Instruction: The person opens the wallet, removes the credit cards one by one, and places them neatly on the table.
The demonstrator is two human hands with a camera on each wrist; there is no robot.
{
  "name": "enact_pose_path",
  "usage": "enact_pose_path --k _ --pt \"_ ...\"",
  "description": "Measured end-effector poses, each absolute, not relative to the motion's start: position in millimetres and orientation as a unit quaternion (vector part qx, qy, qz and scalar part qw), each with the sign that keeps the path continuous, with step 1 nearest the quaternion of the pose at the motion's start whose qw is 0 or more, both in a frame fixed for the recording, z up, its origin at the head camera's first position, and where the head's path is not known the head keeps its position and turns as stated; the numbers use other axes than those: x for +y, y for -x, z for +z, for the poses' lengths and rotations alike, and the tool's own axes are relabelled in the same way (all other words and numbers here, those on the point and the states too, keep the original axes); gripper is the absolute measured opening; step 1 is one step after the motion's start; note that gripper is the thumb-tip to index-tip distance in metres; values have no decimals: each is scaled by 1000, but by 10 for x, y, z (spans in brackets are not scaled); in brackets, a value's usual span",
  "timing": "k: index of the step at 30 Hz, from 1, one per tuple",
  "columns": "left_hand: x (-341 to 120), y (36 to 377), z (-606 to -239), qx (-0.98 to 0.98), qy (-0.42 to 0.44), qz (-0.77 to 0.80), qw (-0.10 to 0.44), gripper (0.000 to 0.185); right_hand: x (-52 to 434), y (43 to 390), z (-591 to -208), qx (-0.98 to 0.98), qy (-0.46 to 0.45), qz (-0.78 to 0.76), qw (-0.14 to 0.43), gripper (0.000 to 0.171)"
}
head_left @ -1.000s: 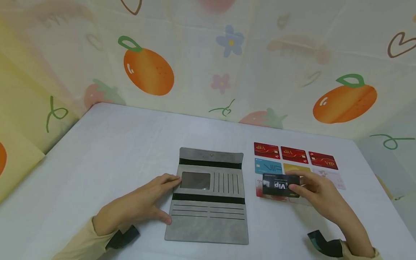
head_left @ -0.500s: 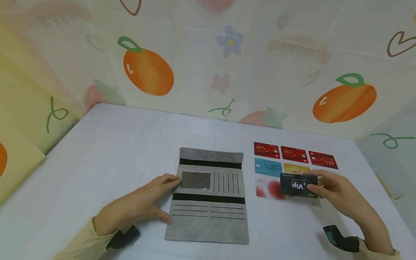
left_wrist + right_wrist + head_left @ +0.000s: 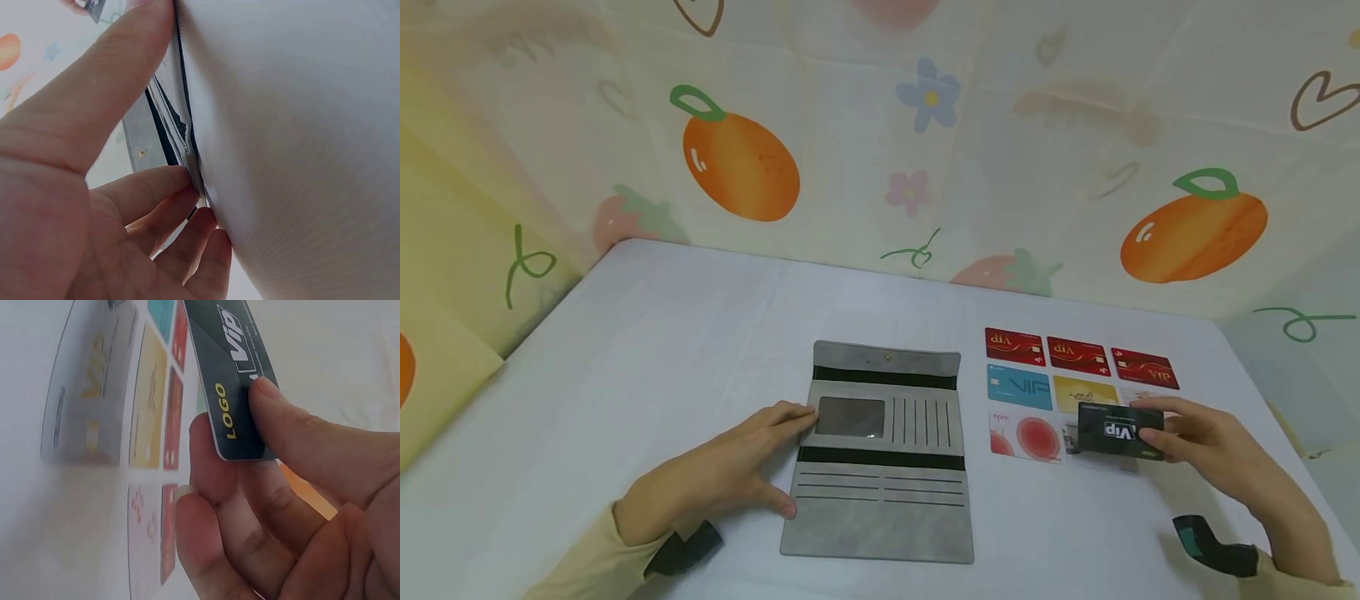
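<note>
My right hand (image 3: 1210,442) pinches a black VIP card (image 3: 1112,431) between thumb and fingers, raised over the front row of laid-out cards. In the right wrist view the black card (image 3: 228,375) stands tilted, its "LOGO" corner near the thumb. A grey wallet (image 3: 880,525) lies unfolded on the table, showing card slots and a clear window. Along its left edge rests my left hand (image 3: 737,458), fingers spread, thumb at the lower panel. The left wrist view has the fingertips (image 3: 187,178) touching the wallet's edge. Partly hidden under the black card lies a silvery card (image 3: 90,394).
Right of the wallet lie red VIP cards (image 3: 1015,347) in a back row, a blue card (image 3: 1018,387) and a gold card (image 3: 1084,393) in the middle, and a pink-patterned card (image 3: 1025,435) in front. A patterned cloth (image 3: 850,142) hangs behind the white table (image 3: 700,325).
My right hand has moved to the right with the black card, uncovering the pink-patterned card and the gold card. The left hand and the wallet stay where they were.
</note>
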State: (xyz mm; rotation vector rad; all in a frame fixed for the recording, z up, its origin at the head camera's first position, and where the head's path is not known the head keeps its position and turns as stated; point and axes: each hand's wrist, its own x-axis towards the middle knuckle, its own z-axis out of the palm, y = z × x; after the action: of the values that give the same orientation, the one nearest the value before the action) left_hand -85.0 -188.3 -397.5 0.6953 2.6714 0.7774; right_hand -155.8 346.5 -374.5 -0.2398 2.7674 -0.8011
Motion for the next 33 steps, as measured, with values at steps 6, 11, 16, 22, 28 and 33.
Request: enact_pose_path --k 6,11,16,22,28,33 --pt "-1880 845 -3971 921 -238 275 139 105 3644 1586 -3802 946 72 -284 135 46" --pt "-1875 840 -3966 922 -234 275 141 106 3802 1592 -3860 943 68 -290 145 47" --pt "-1877 841 -3961 922 -234 274 141 106 3929 1589 -3891 946 44 -286 148 50" --pt "-1881 840 -3961 922 -234 273 141 106 4042 1589 -3899 949 26 -284 136 47" --pt "-1880 843 -3963 923 -233 272 142 106 4129 1600 -3881 948 7 -273 164 50" --pt "-1877 845 -3961 923 -234 271 142 106 4156 1597 -3897 950 -8 -258 172 56"
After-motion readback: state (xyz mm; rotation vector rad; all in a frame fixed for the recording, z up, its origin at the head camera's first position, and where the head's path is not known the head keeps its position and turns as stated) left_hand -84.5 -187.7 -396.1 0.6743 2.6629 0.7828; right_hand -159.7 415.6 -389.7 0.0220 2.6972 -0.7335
